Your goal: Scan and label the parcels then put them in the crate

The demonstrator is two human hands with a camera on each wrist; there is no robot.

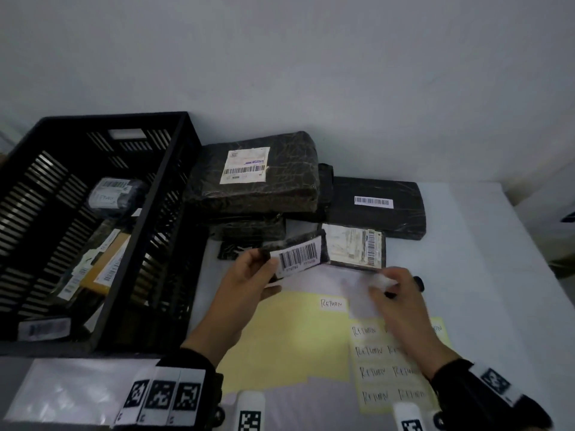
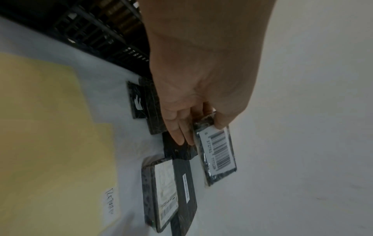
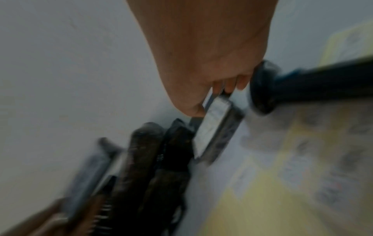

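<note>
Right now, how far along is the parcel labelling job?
Partway. Several labelled parcels already lie in the black crate. In hand: the left hand grips a small barcoded parcel, while the right hand pinches what looks like a white sticker, blurred. Left: four or so dark parcels by the wall, including the big wrapped parcel and a flat black one.

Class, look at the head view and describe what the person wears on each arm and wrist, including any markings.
Both hands, left hand and right hand, are bare. Each forearm has a black sleeve or cuff. White tags printed with black square-patterned markers sit on both wrists: three side by side on the left, at least one on the right.
</note>
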